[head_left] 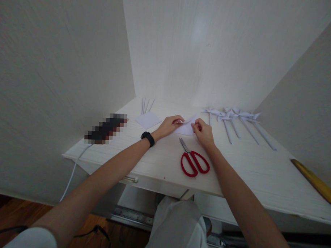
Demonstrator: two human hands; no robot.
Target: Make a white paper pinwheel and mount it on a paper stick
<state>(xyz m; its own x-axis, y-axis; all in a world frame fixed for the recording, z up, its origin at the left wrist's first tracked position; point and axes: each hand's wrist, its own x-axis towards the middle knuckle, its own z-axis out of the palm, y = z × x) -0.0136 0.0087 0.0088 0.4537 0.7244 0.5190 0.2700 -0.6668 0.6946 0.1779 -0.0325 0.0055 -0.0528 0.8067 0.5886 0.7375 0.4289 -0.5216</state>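
Note:
A white sheet of paper [185,129] lies between my two hands on the desk, one part of it raised in a fold. My left hand [170,125], below a black wristwatch [148,138], pinches the paper's left side with curled fingers. At its right side my right hand [203,132] grips the paper between thumb and fingertips. Just in front of the paper, red-handled scissors [194,162] rest with their blades nearly closed, pointing away from me. My fingers partly hide the paper's edges.
Left of my hands lies a stack of white paper squares [148,119], with several thin paper sticks [146,106] behind it. Several paper pinwheels [231,115] on sticks lie at the right. A pixelated dark object [105,129] with a white cable [75,168] is at left; a yellow object [314,181] lies far right.

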